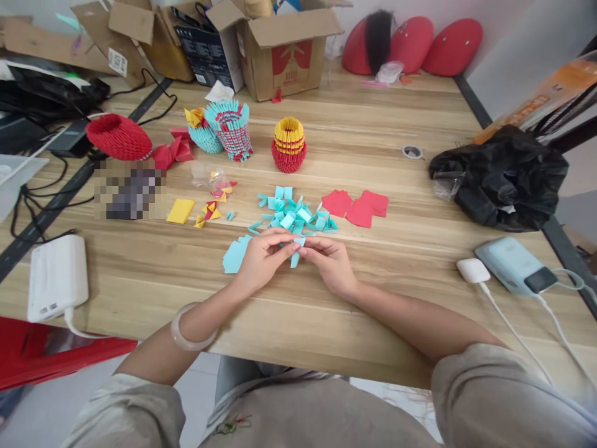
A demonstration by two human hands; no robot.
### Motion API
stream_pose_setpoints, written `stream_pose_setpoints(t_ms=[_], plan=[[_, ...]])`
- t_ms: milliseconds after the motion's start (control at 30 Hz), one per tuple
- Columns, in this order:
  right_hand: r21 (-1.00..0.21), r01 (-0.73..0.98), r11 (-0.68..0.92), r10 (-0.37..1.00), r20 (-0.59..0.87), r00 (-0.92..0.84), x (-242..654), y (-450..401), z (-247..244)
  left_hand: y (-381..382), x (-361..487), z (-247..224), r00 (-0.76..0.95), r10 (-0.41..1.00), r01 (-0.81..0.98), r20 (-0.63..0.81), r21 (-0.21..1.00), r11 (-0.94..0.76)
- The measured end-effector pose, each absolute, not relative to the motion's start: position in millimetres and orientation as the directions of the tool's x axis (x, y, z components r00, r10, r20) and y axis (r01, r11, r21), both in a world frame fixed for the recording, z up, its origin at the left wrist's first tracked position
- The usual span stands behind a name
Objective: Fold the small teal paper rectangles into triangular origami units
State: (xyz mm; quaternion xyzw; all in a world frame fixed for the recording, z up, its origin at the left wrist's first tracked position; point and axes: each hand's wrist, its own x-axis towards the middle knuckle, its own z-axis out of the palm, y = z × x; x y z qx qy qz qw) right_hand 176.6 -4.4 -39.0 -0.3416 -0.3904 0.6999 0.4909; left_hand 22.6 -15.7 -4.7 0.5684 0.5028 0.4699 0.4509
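Between my two hands, just above the near side of the table, is a small light-blue piece of folded paper point(295, 258). My left hand point(263, 256) pinches it from the left with thumb and fingers. From the right, my right hand point(332, 260) pinches the same piece, the thumbs almost meeting. Right behind the hands lies a loose pile of light-blue folded paper pieces point(289, 214). Flat light-blue paper slips point(234, 254) lie beside my left hand, partly covered by it. Red paper slips point(359, 208) are spread behind my right hand.
A red and yellow paper vase point(289, 146) stands mid-table, with a blue and red one point(232, 130) to its left. Yellow slips point(180, 211) lie left. A white power bank point(58, 278), a blue power bank point(513, 264) and a black plastic bag point(506, 177) flank the work area.
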Motion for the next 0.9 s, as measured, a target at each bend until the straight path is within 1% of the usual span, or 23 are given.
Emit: stream_pose_setpoints(t_ms=[133,233,333,500,600,767,900], plan=[[-0.890,-0.396,-0.228,0.943,-0.101,-0.316,177.9,-4.6,-36.0,-15.3,25.1,-6.3,-0.021,0.998,-0.031,-0.054,0.998,0.054],[-0.886,-0.406,-0.225,0.942,-0.091,-0.323,178.4,-4.5,-35.4,-14.6,25.4,-6.4,-0.053,0.995,-0.055,-0.082,0.995,0.079],[-0.872,-0.435,-0.224,0.946,-0.088,-0.311,178.7,-4.1,-36.5,-14.5,25.0,-7.4,-0.077,0.995,-0.035,-0.063,0.998,0.060],[-0.857,-0.441,-0.268,0.939,-0.131,-0.318,179.1,-3.4,-38.0,-17.1,26.6,-8.2,-0.101,0.994,0.107,0.047,0.994,-0.036],[-0.845,-0.460,-0.272,0.942,-0.137,-0.306,178.7,-3.2,-38.4,-19.6,29.3,-6.3,-0.127,0.989,0.163,0.074,0.985,-0.052],[-0.836,-0.489,-0.247,0.952,-0.117,-0.282,178.2,-3.1,-38.8,-22.7,32.1,-4.3,-0.102,0.992,0.173,0.073,0.983,-0.054],[-0.848,-0.473,-0.240,0.952,-0.110,-0.287,178.6,-2.6,-37.7,-22.6,32.2,-5.1,-0.112,0.991,0.147,0.067,0.988,-0.050]])
